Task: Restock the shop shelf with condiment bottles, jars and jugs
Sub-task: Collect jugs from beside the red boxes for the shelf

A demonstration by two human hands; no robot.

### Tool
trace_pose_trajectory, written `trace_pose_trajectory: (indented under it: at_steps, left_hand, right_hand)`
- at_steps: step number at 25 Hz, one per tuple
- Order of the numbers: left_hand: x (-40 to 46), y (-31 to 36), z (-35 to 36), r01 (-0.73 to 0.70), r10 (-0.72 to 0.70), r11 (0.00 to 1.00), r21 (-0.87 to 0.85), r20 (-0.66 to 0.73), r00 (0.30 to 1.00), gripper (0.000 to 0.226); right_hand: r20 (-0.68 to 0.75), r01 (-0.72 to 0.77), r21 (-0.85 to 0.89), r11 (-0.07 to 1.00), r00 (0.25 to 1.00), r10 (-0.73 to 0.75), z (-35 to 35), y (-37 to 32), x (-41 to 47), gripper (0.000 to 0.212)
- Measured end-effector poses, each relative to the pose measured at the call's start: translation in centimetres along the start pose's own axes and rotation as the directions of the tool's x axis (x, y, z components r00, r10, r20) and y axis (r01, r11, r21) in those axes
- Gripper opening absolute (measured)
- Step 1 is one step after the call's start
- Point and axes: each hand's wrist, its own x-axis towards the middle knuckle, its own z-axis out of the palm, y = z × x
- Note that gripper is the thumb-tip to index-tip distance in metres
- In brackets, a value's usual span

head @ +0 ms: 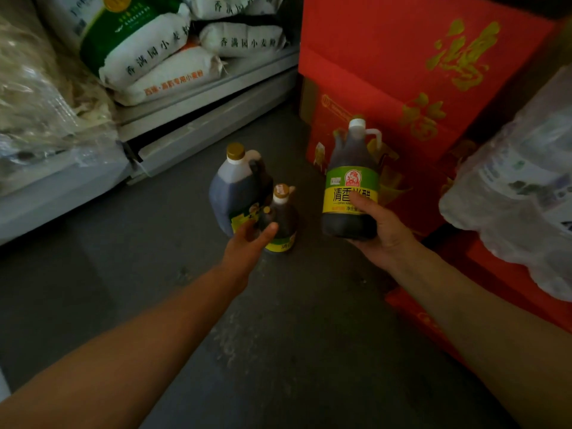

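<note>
My right hand point(379, 229) grips a dark vinegar jug point(351, 181) with a white cap and a green and yellow label, held upright above the floor. On the grey floor stand a large dark jug with a gold cap point(236, 190) and a smaller dark bottle point(281, 216) with a yellow label. My left hand point(247, 239) reaches between these two, fingers at the small bottle's side and the big jug's label. Whether it grips either, I cannot tell.
Red printed cartons point(402, 72) are stacked at the right, behind the held jug. A plastic-wrapped pack of bottles point(520, 193) sits at the far right. White flour sacks point(161, 57) lie on a low grey shelf point(204, 119) at the left.
</note>
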Motion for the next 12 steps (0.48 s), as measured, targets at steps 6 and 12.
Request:
trace_pose_trajectory:
  at_steps: [6, 12]
  left_hand:
    - [4.3, -1.0, 0.4, -0.033, 0.033, 0.999, -0.007, 0.117, 0.993, 0.104]
    - [6.2, -2.1, 1.5, -0.006, 0.005, 1.0, 0.014, 0.035, 0.999, 0.123]
  right_hand:
    - [-0.02, -0.021, 0.001, 1.0, 1.0, 0.021, -0.7, 1.0, 1.3, 0.081]
    - [-0.027, -0.056, 0.015, 0.998, 0.998, 0.057, -1.9, 2.0, 3.0, 0.122]
